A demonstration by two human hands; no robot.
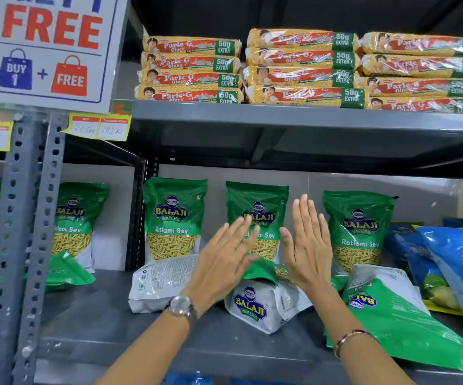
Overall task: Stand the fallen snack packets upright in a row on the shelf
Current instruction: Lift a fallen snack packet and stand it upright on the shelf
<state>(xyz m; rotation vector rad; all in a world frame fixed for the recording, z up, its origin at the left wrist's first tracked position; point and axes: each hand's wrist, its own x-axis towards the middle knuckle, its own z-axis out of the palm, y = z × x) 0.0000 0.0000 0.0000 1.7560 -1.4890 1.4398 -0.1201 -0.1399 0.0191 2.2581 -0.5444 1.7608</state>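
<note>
Left hand [226,255]: fingers spread flat, nothing gripped; palm laid against the green top edge of the fallen middle packet [261,298], watch seen at the wrist.
Right hand [306,245]: open, fingers straight and pointed to 12 o'clock, nothing held; raised just beside the standing middle packet [256,212], contact cannot be told.
Fallen middle packet: lying on the shelf [113,329] between the two wrists, white back turned up, logo shown.
Fallen left packet [159,284]: found at 9 o'clock of the left hand, flat, printed white back up.
Fallen right packet [391,312]: spread at 3 o'clock of the right forearm, green face up, logo upside down.
Standing row: three green Ratlami Sev packets are seen upright at the back wall, the standing left packet [173,218] at 10 o'clock and the standing right packet [358,229] at 2 o'clock of the hands.
Blue packets [452,262]: piled at the far 3 o'clock end.
Biscuit packs [302,68]: stacked on the shelf above, at 12 o'clock.
</note>
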